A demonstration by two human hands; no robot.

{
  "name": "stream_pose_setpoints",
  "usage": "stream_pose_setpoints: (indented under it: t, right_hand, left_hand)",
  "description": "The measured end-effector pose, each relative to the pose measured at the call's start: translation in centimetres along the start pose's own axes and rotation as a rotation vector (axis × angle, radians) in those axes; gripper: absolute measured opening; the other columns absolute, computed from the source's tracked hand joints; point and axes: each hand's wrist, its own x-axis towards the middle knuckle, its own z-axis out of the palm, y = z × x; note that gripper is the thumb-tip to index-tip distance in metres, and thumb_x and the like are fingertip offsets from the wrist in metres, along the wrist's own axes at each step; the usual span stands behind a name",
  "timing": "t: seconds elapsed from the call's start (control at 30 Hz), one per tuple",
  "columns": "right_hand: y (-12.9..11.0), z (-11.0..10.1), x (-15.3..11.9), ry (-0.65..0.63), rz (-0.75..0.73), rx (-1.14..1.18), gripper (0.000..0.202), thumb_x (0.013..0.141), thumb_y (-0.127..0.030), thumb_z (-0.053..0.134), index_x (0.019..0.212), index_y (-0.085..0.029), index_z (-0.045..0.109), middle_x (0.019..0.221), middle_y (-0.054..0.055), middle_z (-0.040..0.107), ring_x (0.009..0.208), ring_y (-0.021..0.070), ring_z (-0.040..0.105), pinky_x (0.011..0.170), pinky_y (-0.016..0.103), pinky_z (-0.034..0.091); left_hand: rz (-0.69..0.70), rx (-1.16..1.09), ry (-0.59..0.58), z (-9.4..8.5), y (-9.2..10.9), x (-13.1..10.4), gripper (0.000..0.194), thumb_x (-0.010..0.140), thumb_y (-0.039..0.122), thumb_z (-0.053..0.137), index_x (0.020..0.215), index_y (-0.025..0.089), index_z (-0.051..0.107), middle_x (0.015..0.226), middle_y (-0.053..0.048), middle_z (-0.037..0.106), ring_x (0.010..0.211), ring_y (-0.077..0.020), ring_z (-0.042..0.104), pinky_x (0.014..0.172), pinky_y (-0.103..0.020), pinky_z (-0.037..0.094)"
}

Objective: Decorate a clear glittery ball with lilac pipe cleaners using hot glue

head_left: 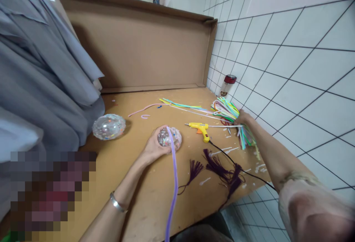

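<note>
My left hand (157, 143) is wrapped round a small clear bowl (176, 137) with colored specks, near the middle of the table. A long purple strip (174, 183) runs from the bowl down to the bottom edge of the view. At the right, by the tiled wall, my right hand (244, 118) closes round a bundle of colored strips (226, 108); its fingers are mostly hidden. Between the hands lies a yellow glue gun (200, 126), its nozzle pointing left toward the bowl.
A second clear speckled bowl (109, 126) sits at the left, near a person's grey clothing (50, 68). Dark tassels (219, 166) and a black cord (249, 174) lie front right. A red-lidded jar (227, 85) stands by the wall; a cardboard panel (138, 46) rises behind.
</note>
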Motion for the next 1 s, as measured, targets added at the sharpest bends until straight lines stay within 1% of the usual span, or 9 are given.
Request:
stream_pose_setpoints:
  t: [0.1,0.2,0.3,0.4,0.53,0.63,0.77,0.87,1.0]
  right_hand:
    - [0.7,-1.5,-0.7,-0.006,0.041,-0.033,0.077,0.059,-0.029,0.079,0.129,-0.017,0.05,0.104,0.013,0.068,0.096,0.0298,0.066,0.078,0.039,0.052]
    - [0.8,-3.6,-1.6,0.147,0.027,0.004,0.076,0.067,-0.037,0.074,0.135,-0.019,0.044,0.109,0.015,0.067,0.101,0.0334,0.064,0.08,0.042,0.051]
    - [-0.1,-6.2,-2.1,0.301,-0.064,0.114,0.082,0.07,-0.045,0.073,0.139,-0.019,0.037,0.11,0.015,0.066,0.099,0.0339,0.064,0.077,0.04,0.05]
    - [-2.6,-8.6,-2.6,0.442,-0.195,0.132,0.086,0.072,-0.049,0.071,0.142,-0.016,0.033,0.11,0.017,0.066,0.098,0.0349,0.063,0.08,0.042,0.047]
    - [-8.6,-10.1,-3.4,0.51,-0.384,-0.021,0.083,0.072,-0.039,0.072,0.141,-0.014,0.033,0.109,0.018,0.066,0.102,0.0372,0.06,0.087,0.047,0.04]
    - [-13.8,-9.0,-3.9,0.515,-0.514,-0.122,0.078,0.074,-0.028,0.068,0.142,-0.017,0.032,0.114,0.018,0.064,0.107,0.0365,0.057,0.09,0.046,0.036]
    - [-19.5,-5.1,-4.2,0.332,-0.597,-0.177,0.069,0.081,-0.02,0.057,0.144,-0.019,0.03,0.123,0.018,0.061,0.113,0.0328,0.053,0.092,0.043,0.033]
    - [-21.9,-1.6,-4.2,0.258,-0.636,-0.191,0.062,0.083,-0.019,0.057,0.141,-0.02,0.036,0.123,0.017,0.062,0.113,0.0302,0.054,0.094,0.041,0.032]
    - [-22.8,2.2,-4.0,0.152,-0.678,-0.218,0.07,0.081,-0.024,0.065,0.144,-0.018,0.034,0.128,0.019,0.059,0.119,0.0309,0.051,0.096,0.042,0.032]
  left_hand:
    - [0.017,0.0,-0.016,-0.2,-0.2,0.1,0.093,0.04,0.033,0.088,0.124,0.016,0.053,0.121,-0.014,0.063,0.115,-0.0321,0.061,0.102,-0.048,0.047]
    - [0.015,-0.013,-0.012,-0.5,-0.2,0.2,0.094,0.041,0.035,0.088,0.126,0.017,0.051,0.122,-0.014,0.062,0.114,-0.0319,0.062,0.1,-0.047,0.049]
    - [0.007,-0.057,0.02,-1.0,0.0,0.3,0.097,0.043,0.036,0.087,0.129,0.017,0.048,0.125,-0.013,0.062,0.116,-0.0313,0.061,0.103,-0.045,0.048]
    - [0.008,-0.09,0.046,-1.3,0.1,0.3,0.098,0.043,0.036,0.087,0.131,0.017,0.046,0.128,-0.013,0.06,0.118,-0.0315,0.059,0.105,-0.046,0.046]
    - [0.006,-0.116,0.018,-1.0,-0.3,0.2,0.098,0.044,0.033,0.087,0.131,0.018,0.045,0.131,-0.014,0.058,0.121,-0.032,0.057,0.105,-0.047,0.045]
    - [-0.003,-0.081,0.006,-0.6,-0.5,0.2,0.093,0.04,0.028,0.088,0.125,0.017,0.052,0.125,-0.013,0.061,0.117,-0.0316,0.059,0.103,-0.047,0.046]
    - [0.022,-0.007,-0.028,-0.2,-0.3,0.0,0.086,0.041,0.027,0.088,0.12,0.016,0.056,0.118,-0.011,0.064,0.11,-0.0293,0.062,0.102,-0.045,0.047]
    - [0.013,0.01,-0.009,-0.2,-0.1,0.0,0.086,0.042,0.028,0.088,0.121,0.015,0.056,0.12,-0.012,0.063,0.111,-0.0291,0.061,0.103,-0.045,0.046]
    - [0.024,0.002,0.014,-0.4,-0.5,0.2,0.089,0.041,0.029,0.089,0.122,0.016,0.056,0.12,-0.012,0.063,0.111,-0.0298,0.061,0.103,-0.046,0.046]
